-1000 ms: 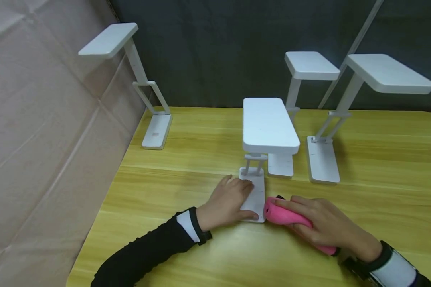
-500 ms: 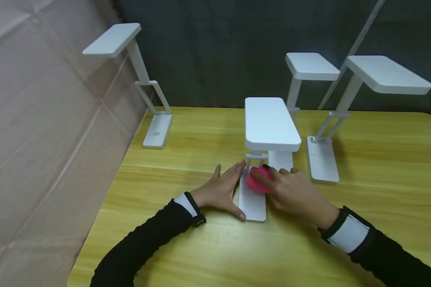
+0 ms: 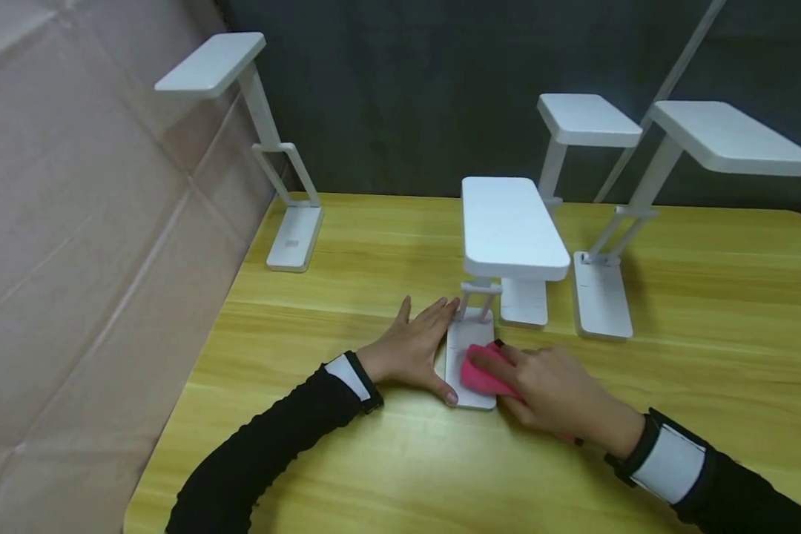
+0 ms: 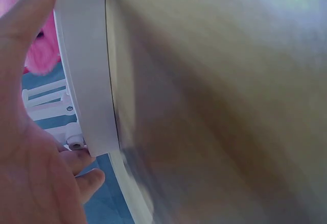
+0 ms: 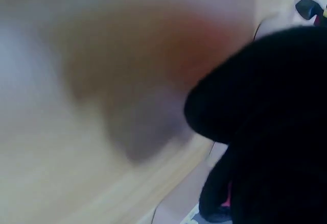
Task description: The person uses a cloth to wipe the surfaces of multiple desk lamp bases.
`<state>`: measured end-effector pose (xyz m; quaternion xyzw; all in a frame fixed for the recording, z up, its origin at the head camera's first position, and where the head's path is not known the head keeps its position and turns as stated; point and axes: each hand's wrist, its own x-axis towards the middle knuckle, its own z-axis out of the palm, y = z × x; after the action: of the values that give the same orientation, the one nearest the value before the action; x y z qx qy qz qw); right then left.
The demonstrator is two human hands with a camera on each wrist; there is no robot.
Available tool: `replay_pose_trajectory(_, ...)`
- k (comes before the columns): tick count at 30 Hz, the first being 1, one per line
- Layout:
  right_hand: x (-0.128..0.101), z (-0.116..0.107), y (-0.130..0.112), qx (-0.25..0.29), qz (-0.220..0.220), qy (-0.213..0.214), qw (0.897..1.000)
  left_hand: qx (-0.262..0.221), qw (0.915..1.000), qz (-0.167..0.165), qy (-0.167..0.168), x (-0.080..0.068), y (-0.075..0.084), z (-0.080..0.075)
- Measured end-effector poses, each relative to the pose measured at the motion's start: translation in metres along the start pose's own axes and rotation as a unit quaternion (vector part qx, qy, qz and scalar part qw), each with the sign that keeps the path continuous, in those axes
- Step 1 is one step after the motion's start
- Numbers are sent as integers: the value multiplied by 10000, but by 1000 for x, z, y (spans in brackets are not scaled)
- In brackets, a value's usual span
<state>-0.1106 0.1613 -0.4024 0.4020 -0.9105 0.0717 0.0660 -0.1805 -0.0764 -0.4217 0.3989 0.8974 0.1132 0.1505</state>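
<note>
A white folding desk lamp [image 3: 517, 226] stands in front of me, its flat head over its base [image 3: 463, 334]. My left hand [image 3: 414, 352] lies spread along the base's left edge in the head view, thumb near the front corner and fingertips near the hinge. The left wrist view shows that hand [image 4: 36, 178] touching the base's side. My right hand [image 3: 554, 389] grips a pink, fuzzy soft thing [image 3: 483, 371] with small black parts against the base's top. Its exact kind is unclear. A large black shape [image 5: 271, 106] fills much of the blurred right wrist view.
Three more white desk lamps stand behind: one at the far left [image 3: 295, 237], one just behind the front lamp [image 3: 523, 302], one to the right [image 3: 603, 297]. A pale cloth [image 3: 93, 259] borders the wooden table [image 3: 374, 475] at left.
My right hand brought the pink thing from beside the lamp onto its base, up near the hinge, then back toward the front. My left hand shifted from the base's top to its left edge.
</note>
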Motion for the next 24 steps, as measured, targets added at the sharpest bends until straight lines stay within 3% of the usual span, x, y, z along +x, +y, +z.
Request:
replay_pose_trajectory(13,-19,-4,-8,989,-456,-153,9939,395,9992,78,-82,1,0,-2)
replay_pose_trajectory(19,-11,-15,1,1800,-415,-648,9807,400,9990,207,-68,2,-1,-3)
replay_pose_trajectory(21,-1,-17,3,1671,-329,-393,9846,286,9993,214,-76,1,-1,-2)
replay_pose_trajectory(24,17,-15,3,664,-230,363,9969,105,9997,191,-88,-1,-2,-2)
